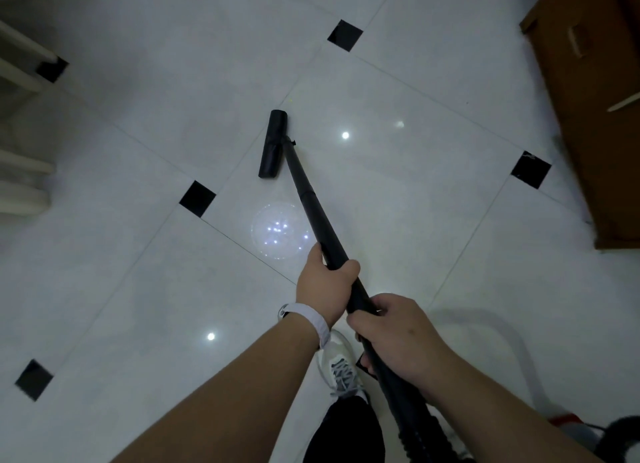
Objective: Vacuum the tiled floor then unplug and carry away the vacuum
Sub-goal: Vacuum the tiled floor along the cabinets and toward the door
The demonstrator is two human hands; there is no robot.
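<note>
A black vacuum wand (308,199) slants from my hands down to a flat black floor head (273,144) lying on the white tiled floor (398,192). My left hand (325,286) grips the wand partway up, fingers curled round it. Lower and nearer to me, my right hand (398,334) grips the wand's upper end, where a ribbed black hose (415,435) begins. Part of the vacuum body (571,424), red and grey, shows at the bottom right edge.
A brown wooden cabinet (595,99) stands at the right. White furniture legs (20,67) line the left edge. Small black inset tiles (197,198) dot the floor. My sneaker (341,369) is under the wand.
</note>
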